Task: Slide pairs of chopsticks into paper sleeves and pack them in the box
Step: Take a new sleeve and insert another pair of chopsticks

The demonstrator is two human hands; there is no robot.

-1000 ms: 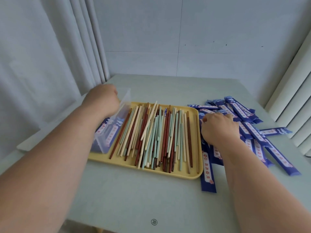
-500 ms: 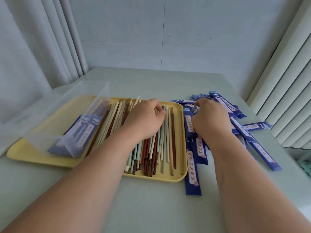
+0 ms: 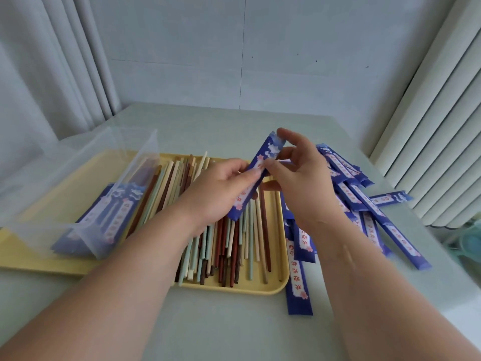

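Note:
A blue paper sleeve [image 3: 269, 149] is held tilted above the yellow tray [image 3: 234, 287]. My left hand [image 3: 218, 194] grips its lower half and my right hand [image 3: 302, 175] pinches its upper part. Loose chopsticks [image 3: 229, 246] in cream, mint and brown lie side by side in the tray. A clear plastic box [image 3: 86, 188] stands on the tray's left part with several filled blue sleeves [image 3: 114, 217] inside. A heap of empty blue sleeves [image 3: 364, 204] lies on the table right of the tray.
The pale green table [image 3: 234, 329] runs back to a white wall. White curtains [image 3: 65, 61] hang at the left, and a ribbed white blind [image 3: 437, 126] stands at the right. A pale teal object [image 3: 471, 241] shows past the table's right edge.
Both hands rose off the tray and the sleeve heap. A blue sleeve taken from the heap is now held up between them. The view shifted slightly to the right.

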